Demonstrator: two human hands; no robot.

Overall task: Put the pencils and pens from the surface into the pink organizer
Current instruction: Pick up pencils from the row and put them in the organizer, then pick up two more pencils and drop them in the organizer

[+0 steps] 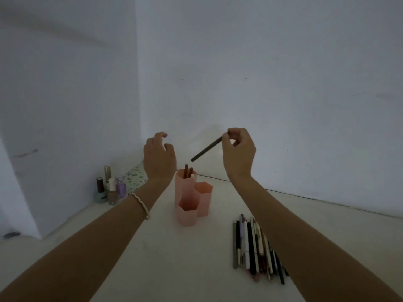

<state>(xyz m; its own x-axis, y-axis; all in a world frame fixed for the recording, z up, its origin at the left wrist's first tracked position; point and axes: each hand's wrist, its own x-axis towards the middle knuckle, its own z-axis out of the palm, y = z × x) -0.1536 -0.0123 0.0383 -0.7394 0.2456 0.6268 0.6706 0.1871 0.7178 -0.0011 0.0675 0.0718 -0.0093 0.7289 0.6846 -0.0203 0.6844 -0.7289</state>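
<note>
The right hand (238, 152) pinches a dark pencil (206, 148) slanted above the pink organizer (189, 199), near the table's (174, 269) far edge. The left hand (159, 158) hovers beside it, fingers loosely curled, holding nothing. Loose pens and pencils (257, 247) lie toward the right edge.

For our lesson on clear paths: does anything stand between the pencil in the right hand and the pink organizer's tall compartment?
Nothing visible does. The right hand pinches the dark pencil, tilted, just above the tall compartment of the pink organizer. The pencils already standing inside leave part of the opening free; the left hand hovers beside it.
</note>
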